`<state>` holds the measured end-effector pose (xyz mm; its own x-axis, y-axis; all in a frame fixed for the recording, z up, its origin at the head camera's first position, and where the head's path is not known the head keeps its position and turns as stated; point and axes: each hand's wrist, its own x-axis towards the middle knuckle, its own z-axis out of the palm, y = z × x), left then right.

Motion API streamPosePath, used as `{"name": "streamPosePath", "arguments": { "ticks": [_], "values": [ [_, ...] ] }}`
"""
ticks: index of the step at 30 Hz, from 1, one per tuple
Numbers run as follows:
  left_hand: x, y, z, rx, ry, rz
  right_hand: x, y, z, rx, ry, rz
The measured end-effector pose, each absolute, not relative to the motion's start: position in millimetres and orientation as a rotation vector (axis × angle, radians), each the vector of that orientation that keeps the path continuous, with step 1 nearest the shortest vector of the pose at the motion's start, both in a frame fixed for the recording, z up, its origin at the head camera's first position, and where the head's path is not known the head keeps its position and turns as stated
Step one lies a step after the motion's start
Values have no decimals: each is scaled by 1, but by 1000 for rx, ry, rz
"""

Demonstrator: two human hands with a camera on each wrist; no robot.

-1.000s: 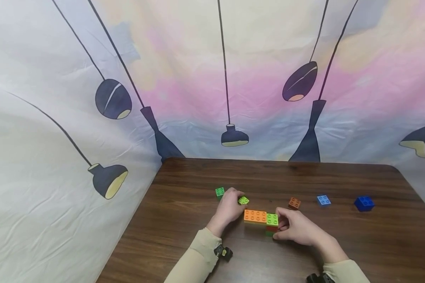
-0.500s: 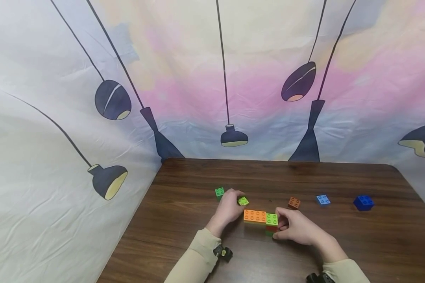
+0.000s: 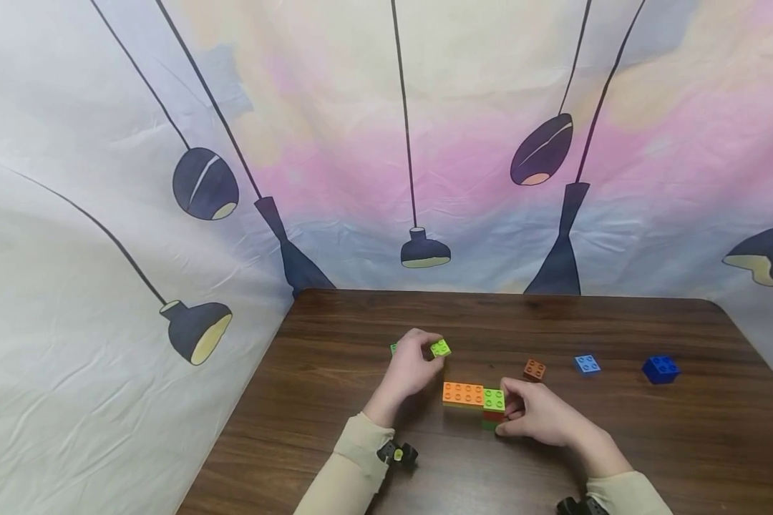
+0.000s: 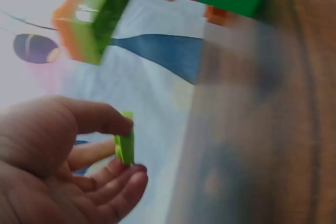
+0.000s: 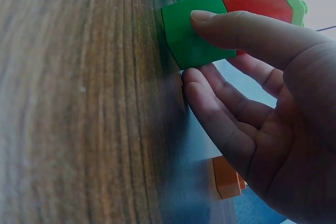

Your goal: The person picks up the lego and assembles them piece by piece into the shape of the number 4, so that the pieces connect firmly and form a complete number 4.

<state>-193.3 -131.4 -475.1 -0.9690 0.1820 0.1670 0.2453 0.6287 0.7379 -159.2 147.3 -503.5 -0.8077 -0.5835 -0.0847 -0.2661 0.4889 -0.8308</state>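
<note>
Left hand (image 3: 409, 369): you pinch the lime brick (image 3: 441, 348), apparently above the table (image 3: 335, 357) | change: it has shifted away from the stack (image 3: 478, 397), so they remain unjoined | right hand (image 3: 542, 416): you grip the stack

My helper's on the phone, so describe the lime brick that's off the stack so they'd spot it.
On the table, find the stack. Just beyond it, the person's left grip pinches the lime brick. It is thin and four-studded, and unlike the stack's lime top piece, it is held apart from other bricks.
</note>
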Motion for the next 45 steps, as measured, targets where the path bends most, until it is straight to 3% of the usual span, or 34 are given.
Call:
{"name": "streamPosePath", "arguments": {
  "ticks": [6,18,45],
  "values": [
    [-181,-126,-451,-570,-2675,-1429,-159,148,-505,-705,2382,-1237],
    [-158,-106,-432,-1105,-2700,-1241,-160,151,-507,-733,2362,-1266],
    [-151,-92,-445,-1195,-2788,-995,-160,149,-503,-745,2380,-1247]
  ]
}}
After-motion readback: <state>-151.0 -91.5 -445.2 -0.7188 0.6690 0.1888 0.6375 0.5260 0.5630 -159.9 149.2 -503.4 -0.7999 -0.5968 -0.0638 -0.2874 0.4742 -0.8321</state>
